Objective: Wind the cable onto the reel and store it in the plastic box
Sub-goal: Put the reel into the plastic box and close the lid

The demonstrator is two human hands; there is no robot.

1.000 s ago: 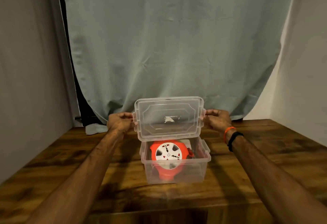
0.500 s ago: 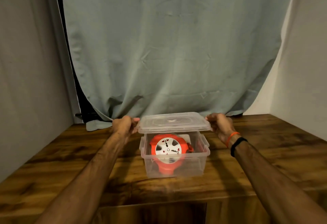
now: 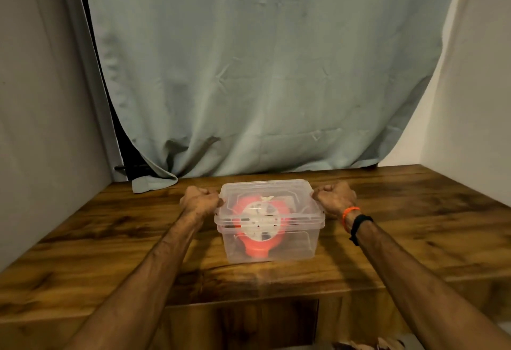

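A clear plastic box (image 3: 290, 244) stands in the middle of the wooden table (image 3: 116, 239). Inside it sits the orange cable reel (image 3: 257, 248) with a white face, seen through the plastic. The clear lid (image 3: 293, 194) lies flat on top of the box. My left hand (image 3: 198, 200) grips the lid's left end with curled fingers. My right hand (image 3: 335, 198) grips the lid's right end the same way; its wrist wears an orange band and a black band.
A pale green curtain (image 3: 262, 73) hangs behind the table, its hem touching the back edge. Plain walls close in on the left and right. The table's front edge has a recess (image 3: 243, 322) below the box.
The lid came down from upright, then hovering, to lying flat on the box. Both hands went down with it and stayed at its ends.
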